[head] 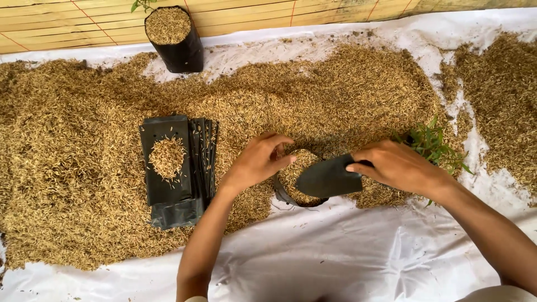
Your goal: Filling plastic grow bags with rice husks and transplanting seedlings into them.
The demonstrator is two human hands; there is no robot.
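White sheet (husk-strewn); hands hold black bag.

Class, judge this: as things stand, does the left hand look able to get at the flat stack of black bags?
Probably yes. The left hand rests at the open bag, and the stack of black bags lies just beside it on the husks, with nothing between.

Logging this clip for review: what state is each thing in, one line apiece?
Black bag in hand: open-mouthed, partly filled with husk, lying tilted.
Left hand: cupped over the bag mouth, on husk.
Right hand: grip on the bag's edge, holding it open.
Flat bag stack: lying flat, empty, husk scattered on top.
Filled bag: upright, full to the brim.
Husk pile: spread loose over the white sheet.
Seedling: lying behind the right hand.
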